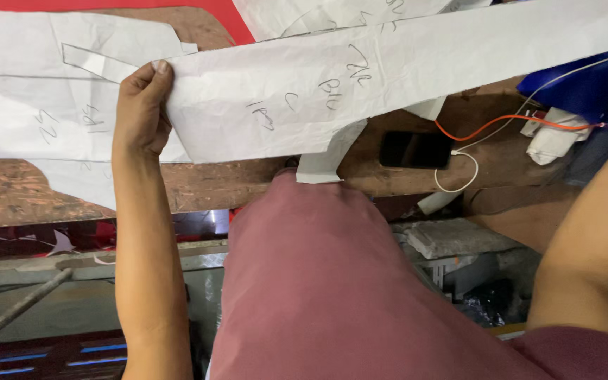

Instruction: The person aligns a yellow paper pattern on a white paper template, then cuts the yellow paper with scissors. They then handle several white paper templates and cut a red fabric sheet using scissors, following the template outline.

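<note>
**Long paper pattern piece held across the desk**

Largest first: the desk (248, 186) is worn brown wood, rough and scuffed, with red fabric (205, 10) at its far edge. Across it I hold a long paper pattern piece (388, 77), white, creased, wrinkled all over, with handwritten marks and a small tab hanging at its lower edge. It lies slanted from left-centre to the top right corner, over other white paper sheets (29, 91) lying flat on the desk.

My left hand (141, 112) pinches the strip's left end, thumb on top, fingers underneath. My right hand is out of frame (only the forearm shows, so I cannot tell its grip).

Handling, my judgement: very light, limp, sags if held at one end, tears easily at creases; best held at both ends near the edges.

Smaller stuff: blue cloth (585, 81), black phone (414, 149) lying flat, white cable (469, 176), orange cable (501, 123).
</note>
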Action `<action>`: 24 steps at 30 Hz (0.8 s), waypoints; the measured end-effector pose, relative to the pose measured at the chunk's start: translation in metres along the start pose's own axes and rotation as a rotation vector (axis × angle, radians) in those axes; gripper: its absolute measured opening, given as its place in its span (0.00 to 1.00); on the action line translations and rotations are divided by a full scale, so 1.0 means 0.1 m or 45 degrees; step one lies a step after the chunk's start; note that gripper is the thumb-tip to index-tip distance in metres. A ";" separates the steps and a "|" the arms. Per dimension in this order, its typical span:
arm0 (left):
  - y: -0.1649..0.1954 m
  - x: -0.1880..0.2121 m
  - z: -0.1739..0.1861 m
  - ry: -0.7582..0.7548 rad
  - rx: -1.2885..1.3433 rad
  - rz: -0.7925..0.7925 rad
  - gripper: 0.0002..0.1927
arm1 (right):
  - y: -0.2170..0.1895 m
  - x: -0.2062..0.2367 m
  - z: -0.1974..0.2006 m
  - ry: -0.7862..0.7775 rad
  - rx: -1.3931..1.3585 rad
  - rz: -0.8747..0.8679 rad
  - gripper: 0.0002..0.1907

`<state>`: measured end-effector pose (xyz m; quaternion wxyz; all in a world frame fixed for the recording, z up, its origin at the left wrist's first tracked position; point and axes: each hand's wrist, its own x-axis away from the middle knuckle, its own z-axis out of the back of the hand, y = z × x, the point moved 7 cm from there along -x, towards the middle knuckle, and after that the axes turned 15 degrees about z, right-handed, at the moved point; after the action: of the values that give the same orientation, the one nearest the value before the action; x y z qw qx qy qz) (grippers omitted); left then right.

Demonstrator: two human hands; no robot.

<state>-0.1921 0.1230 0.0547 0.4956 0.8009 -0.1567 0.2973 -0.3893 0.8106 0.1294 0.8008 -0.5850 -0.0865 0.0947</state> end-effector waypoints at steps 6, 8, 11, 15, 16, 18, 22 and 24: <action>0.07 0.08 0.06 0.027 -0.094 -0.087 0.11 | 0.07 0.09 0.17 -0.005 -0.220 0.029 0.14; 0.06 0.10 0.11 0.087 -0.131 -0.073 0.11 | 0.08 0.13 0.21 -0.014 -0.307 0.042 0.14; 0.01 0.10 0.17 0.111 -0.058 -0.023 0.10 | 0.09 0.18 0.17 0.001 -0.383 0.050 0.16; 0.02 0.16 0.05 0.055 0.066 -0.049 0.13 | -0.18 0.30 -0.13 0.124 -0.040 0.271 0.09; 0.01 0.18 -0.02 0.090 0.060 -0.032 0.12 | -0.35 0.32 -0.27 0.149 0.045 0.332 0.08; 0.00 0.26 -0.26 0.111 0.052 -0.044 0.11 | -0.74 0.39 -0.61 0.197 0.264 0.359 0.06; -0.32 0.52 -0.93 0.233 0.238 0.176 0.07 | -1.53 0.78 -1.93 0.100 0.328 0.391 0.08; -0.36 0.69 -1.38 0.083 0.149 -0.040 0.13 | -1.80 0.88 -2.75 -0.075 0.146 0.451 0.06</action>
<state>-0.1634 0.2647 0.1192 0.4575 0.8207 -0.1102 0.3241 -0.2266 0.5261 0.2209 0.8009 -0.5413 -0.0002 0.2560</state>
